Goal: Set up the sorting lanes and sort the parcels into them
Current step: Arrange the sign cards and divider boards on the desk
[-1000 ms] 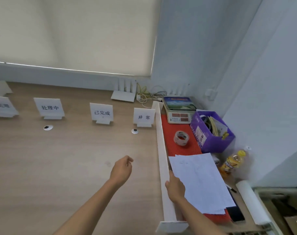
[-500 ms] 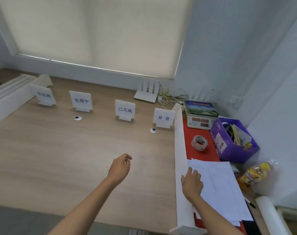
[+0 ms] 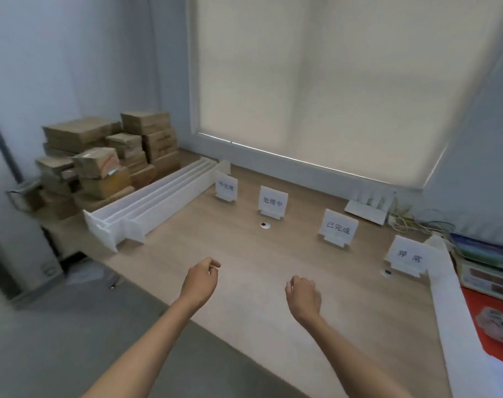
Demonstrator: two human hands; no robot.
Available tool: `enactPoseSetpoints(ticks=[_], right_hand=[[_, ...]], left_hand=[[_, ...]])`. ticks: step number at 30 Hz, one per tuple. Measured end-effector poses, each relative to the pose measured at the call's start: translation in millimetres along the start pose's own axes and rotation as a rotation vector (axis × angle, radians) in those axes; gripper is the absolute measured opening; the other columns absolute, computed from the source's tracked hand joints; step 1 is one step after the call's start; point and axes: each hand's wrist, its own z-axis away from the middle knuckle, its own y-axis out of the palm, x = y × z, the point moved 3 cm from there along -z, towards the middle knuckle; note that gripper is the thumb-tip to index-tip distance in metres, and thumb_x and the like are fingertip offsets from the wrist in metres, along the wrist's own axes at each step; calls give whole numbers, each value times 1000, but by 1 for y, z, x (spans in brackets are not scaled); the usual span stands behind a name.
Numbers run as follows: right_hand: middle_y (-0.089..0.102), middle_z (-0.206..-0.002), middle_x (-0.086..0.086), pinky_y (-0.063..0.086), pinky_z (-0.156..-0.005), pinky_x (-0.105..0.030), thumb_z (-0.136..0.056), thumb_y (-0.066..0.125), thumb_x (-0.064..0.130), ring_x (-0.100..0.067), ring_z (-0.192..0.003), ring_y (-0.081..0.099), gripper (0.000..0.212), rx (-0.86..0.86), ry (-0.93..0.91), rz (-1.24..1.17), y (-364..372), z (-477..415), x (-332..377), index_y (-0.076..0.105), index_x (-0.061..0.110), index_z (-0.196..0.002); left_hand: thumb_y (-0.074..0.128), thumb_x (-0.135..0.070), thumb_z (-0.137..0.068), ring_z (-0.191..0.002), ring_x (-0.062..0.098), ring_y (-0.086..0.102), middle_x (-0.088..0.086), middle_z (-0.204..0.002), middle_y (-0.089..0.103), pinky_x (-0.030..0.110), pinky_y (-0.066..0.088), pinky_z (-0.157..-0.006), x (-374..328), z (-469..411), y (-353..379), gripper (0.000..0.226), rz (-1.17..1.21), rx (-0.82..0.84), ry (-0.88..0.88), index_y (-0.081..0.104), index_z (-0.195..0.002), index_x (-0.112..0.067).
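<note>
White divider along the right edge of the worktop was no longer touched. The right hand had come off it within the last half second and hung over bare wood near the front edge, beside the left hand. Both hands were empty, fingers loosely curled, gripping nothing. Head had swung left, so the spare dividers stacked at the left edge and the parcels piled just beyond them were now in shot. Four label cards stood in a row toward the back edge, with no dividers between them. Read: one lane wall set, next move probably fetching another from the stack. Parcels all in their pile, sorting not started.
</note>
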Motion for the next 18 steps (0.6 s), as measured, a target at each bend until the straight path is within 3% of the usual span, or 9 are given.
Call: enactPoseSetpoints(ticks=[4,7,13,18], right_hand=[[64,-98,-7,41,-78,-33,-100,31,28,-27,-104,55,32,66,-152,-68,20,1,122,58,15,-91],[54,-78,-4,36,-69,-32,-98,32,26,-28,-92,59,29,86,-238,-127,35,-4,196,48,14,-77],[46,-69,-2,33,-68,-31,-98,33,25,-24,-75,45,39,135,-283,-172,71,-51,302,30,19,-59],[51,-75,-4,34,-67,-29,-98,33,26,-28,-78,52,39,168,-264,-171,101,-123,377,32,17,-59]], left_hand=[[41,-9,-89,-98,24,60,3,-102,68,30,46,-80,66,-15,-88,28,-19,-125,-99,65,-101,-16],[41,-3,-88,-93,28,61,10,-101,68,32,48,-78,110,-29,-132,27,32,-178,-165,65,-98,-10],[42,-1,-86,-89,26,61,11,-94,68,30,47,-78,177,-83,-189,27,55,-253,-243,64,-90,-16],[42,-7,-89,-89,22,60,4,-96,67,31,49,-76,209,-172,-224,25,15,-252,-215,62,-89,-23]])
